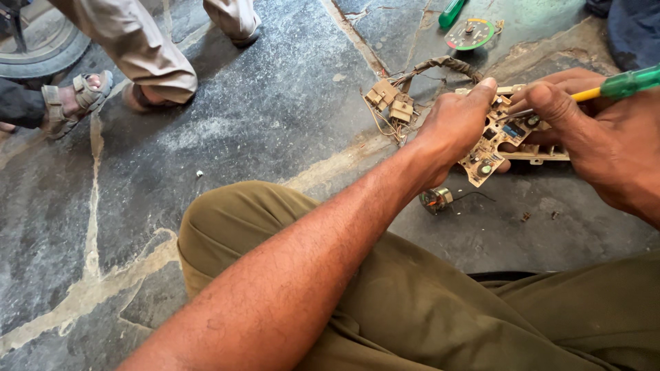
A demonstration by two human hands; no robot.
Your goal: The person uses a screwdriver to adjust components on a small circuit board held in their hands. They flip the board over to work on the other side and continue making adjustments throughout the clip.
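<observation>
Slippage worries us: our left hand [457, 124] pinches the circuit board [496, 137] while our right hand [591, 130] grips the screwdriver [612, 88], whose tip could skid and gouge it.

Between the fingers of the left hand [457, 127] sits a flat beige plastic circuit backing [496, 141], matt and grimy, with small dull metal contacts. Pinched in the right hand [605, 141] is a screwdriver with a glossy translucent green plastic handle [629, 82]. Just left of the left fingertips hang tan plastic connectors [390, 103], dusty. Beneath the fingers lies a rough dark stone floor [275, 117].
</observation>
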